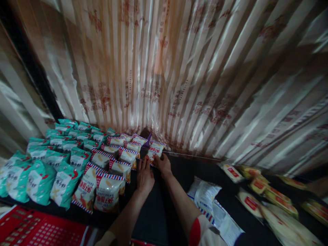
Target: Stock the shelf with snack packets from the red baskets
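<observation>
At the back of the black table, both hands are on a small snack bag (155, 149) with a striped red, white and blue top edge and red lettering. My right hand (163, 166) grips the bag's lower right side, thumb in front. The fingers of my left hand (145, 176) are closed at its lower left corner. Matching striped bags (109, 192) stand in rows just left of my hands. Behind the held bag, a purple piece (147, 140) shows partly; its kind is unclear.
Several green snack bags (65, 182) stand in rows farther left. A red plastic basket (42, 227) is at the near left. More silvery bags (205, 193) lie right of my arm, with yellow packets (280, 200) beyond. A pleated printed curtain (159, 68) hangs behind the black table (151, 218).
</observation>
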Demonstrator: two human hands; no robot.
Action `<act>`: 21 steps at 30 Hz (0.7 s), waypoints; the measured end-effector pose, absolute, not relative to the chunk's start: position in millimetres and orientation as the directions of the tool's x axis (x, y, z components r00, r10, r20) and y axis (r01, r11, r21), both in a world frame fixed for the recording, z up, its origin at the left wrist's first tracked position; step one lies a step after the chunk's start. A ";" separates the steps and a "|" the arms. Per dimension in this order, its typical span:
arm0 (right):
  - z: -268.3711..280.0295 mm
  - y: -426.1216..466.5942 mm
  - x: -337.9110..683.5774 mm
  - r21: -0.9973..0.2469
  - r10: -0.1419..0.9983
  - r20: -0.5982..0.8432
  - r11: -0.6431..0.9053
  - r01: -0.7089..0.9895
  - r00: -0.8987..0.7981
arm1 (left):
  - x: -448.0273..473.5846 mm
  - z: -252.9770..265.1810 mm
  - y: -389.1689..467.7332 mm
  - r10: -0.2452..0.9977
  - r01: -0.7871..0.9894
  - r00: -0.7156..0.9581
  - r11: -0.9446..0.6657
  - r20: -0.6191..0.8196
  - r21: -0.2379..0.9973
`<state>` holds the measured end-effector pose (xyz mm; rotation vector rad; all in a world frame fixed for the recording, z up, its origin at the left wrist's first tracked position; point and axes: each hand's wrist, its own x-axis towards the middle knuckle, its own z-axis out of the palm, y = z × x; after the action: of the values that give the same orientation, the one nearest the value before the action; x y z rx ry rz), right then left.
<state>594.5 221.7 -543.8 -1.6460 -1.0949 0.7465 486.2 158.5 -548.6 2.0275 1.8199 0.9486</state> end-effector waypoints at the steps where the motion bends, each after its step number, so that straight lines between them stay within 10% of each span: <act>1: -544.6 225.3 594.4 -0.943 0.910 0.035 -0.107 0.316 0.413 | 486.2 -549.8 160.3 0.953 0.794 0.000 -0.184 0.302 0.580; 21: -541.3 237.4 579.0 -0.599 0.937 0.205 -0.109 0.793 0.284 | 483.5 -558.7 169.6 0.947 0.769 0.007 -0.210 0.321 0.603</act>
<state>579.0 237.4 -541.3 -1.9379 -1.5465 0.2984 483.5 169.6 -558.7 2.0286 1.7876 0.9995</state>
